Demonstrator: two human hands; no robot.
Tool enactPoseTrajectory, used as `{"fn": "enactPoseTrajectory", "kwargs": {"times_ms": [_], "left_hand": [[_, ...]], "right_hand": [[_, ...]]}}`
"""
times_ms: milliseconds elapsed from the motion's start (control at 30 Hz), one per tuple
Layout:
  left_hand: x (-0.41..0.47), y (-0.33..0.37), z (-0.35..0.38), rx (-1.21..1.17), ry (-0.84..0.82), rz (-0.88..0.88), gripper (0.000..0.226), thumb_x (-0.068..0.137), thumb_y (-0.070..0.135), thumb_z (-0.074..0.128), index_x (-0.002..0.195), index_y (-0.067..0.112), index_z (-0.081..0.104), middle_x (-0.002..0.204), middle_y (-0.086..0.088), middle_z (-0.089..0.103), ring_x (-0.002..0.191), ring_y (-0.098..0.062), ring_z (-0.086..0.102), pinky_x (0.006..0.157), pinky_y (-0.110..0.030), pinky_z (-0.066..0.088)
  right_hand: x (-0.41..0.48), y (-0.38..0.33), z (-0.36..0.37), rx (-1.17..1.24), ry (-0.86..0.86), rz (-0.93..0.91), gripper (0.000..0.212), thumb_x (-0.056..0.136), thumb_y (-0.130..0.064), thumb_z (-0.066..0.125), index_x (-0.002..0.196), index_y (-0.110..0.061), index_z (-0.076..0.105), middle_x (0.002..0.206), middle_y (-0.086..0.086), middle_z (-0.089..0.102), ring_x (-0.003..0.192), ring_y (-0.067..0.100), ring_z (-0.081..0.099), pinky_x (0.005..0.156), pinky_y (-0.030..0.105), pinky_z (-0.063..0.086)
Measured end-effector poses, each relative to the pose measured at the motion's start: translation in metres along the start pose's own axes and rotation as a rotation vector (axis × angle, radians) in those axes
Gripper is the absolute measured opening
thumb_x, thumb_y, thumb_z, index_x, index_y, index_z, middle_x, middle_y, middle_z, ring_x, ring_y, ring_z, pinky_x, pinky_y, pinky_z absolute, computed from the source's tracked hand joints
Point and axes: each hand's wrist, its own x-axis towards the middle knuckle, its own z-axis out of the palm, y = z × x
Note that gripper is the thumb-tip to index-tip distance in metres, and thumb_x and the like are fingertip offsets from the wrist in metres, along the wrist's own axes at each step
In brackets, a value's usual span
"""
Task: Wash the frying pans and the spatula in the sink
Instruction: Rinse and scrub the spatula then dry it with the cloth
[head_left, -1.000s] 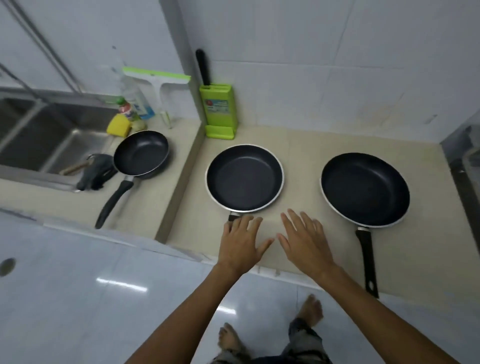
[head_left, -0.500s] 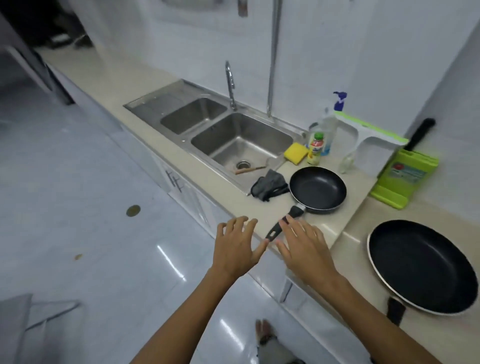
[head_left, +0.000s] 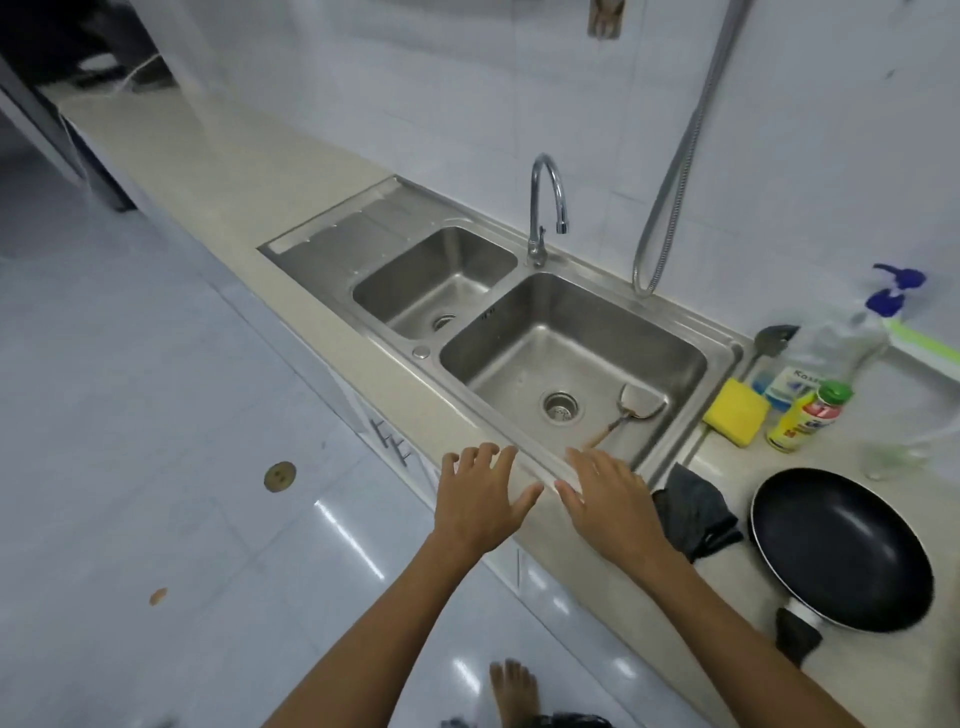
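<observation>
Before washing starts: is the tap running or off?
Off. No water falls from the faucet spout, and the right basin holds no water.

Bare forearms, no sleeves; left hand (head_left: 480, 501), right hand (head_left: 608, 496); bare foot (head_left: 514, 691)

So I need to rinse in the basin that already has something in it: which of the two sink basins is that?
The larger basin, the one nearer the frying pan. A spatula lies on its floor beside the drain; the smaller basin beyond it holds nothing.

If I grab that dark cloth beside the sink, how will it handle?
The dark cloth lies crumpled in folds, so it will probably droop limply. It looks thin, so likely light. Whether it's wet can't be told.
</observation>
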Motion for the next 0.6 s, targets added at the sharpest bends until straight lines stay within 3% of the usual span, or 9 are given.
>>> {"fn": "enactPoseTrajectory", "kwargs": {"times_ms": [67, 133, 233, 333, 433, 533, 600], "left_hand": [[0.038, -0.018, 0.007, -0.012, -0.032, 0.033, 0.066, 0.089, 0.072, 0.04, 0.126, 0.023, 0.064, 0.119, -0.001, 0.069, 0.107, -0.026, 0.065, 0.093, -0.047, 0.045], [0.069, -0.032, 0.021, -0.02, -0.04, 0.084, 0.065, 0.087, 0.072, 0.043, 0.123, 0.023, 0.066, 0.115, -0.001, 0.07, 0.104, -0.026, 0.066, 0.09, -0.046, 0.047], [0.123, -0.047, 0.047, -0.052, -0.116, 0.21, 0.063, 0.086, 0.072, 0.045, 0.122, 0.024, 0.065, 0.115, 0.0, 0.068, 0.103, -0.025, 0.066, 0.086, -0.045, 0.048], [0.171, -0.061, 0.078, -0.037, -0.193, 0.357, 0.069, 0.086, 0.073, 0.041, 0.128, 0.023, 0.061, 0.123, -0.001, 0.066, 0.11, -0.026, 0.063, 0.091, -0.047, 0.046], [0.218, -0.08, 0.1, 0.03, -0.317, 0.511, 0.08, 0.086, 0.076, 0.027, 0.14, 0.022, 0.052, 0.138, -0.004, 0.057, 0.124, -0.027, 0.055, 0.101, -0.049, 0.039], [0.247, -0.096, 0.102, 0.069, -0.401, 0.595, 0.088, 0.084, 0.076, 0.016, 0.145, 0.021, 0.046, 0.141, -0.006, 0.054, 0.125, -0.03, 0.053, 0.104, -0.05, 0.035], [0.26, -0.108, 0.106, 0.093, -0.466, 0.662, 0.089, 0.082, 0.076, 0.014, 0.145, 0.021, 0.045, 0.14, -0.007, 0.055, 0.124, -0.031, 0.053, 0.106, -0.051, 0.033]], "right_hand": [[0.036, -0.003, 0.0, 0.104, -0.044, 0.112, 0.054, 0.101, -0.048, 0.049, 0.147, -0.02, 0.046, 0.143, 0.005, 0.054, 0.126, 0.033, 0.053, 0.104, 0.047, 0.045], [0.064, -0.005, -0.001, 0.36, -0.089, 0.307, 0.057, 0.101, -0.043, 0.052, 0.151, -0.019, 0.038, 0.143, 0.007, 0.051, 0.122, 0.03, 0.054, 0.104, 0.042, 0.044], [0.112, 0.008, 0.011, 0.639, -0.013, 0.627, 0.056, 0.101, -0.031, 0.057, 0.148, -0.01, 0.035, 0.133, 0.014, 0.059, 0.108, 0.026, 0.059, 0.098, 0.037, 0.046], [0.146, 0.029, 0.035, 0.759, 0.023, 0.882, 0.064, 0.102, -0.035, 0.057, 0.152, -0.009, 0.028, 0.147, 0.017, 0.049, 0.132, 0.035, 0.05, 0.105, 0.041, 0.04], [0.171, 0.04, 0.061, 0.898, 0.105, 1.098, 0.074, 0.101, -0.04, 0.058, 0.157, -0.009, 0.021, 0.158, 0.016, 0.038, 0.14, 0.035, 0.044, 0.114, 0.042, 0.038], [0.187, 0.044, 0.08, 0.937, 0.124, 1.247, 0.075, 0.101, -0.045, 0.053, 0.158, -0.011, 0.017, 0.154, 0.018, 0.043, 0.13, 0.039, 0.052, 0.107, 0.046, 0.045], [0.195, 0.042, 0.092, 0.94, 0.105, 1.325, 0.074, 0.101, -0.045, 0.052, 0.159, -0.014, 0.016, 0.151, 0.017, 0.046, 0.123, 0.039, 0.057, 0.094, 0.041, 0.049]]}}
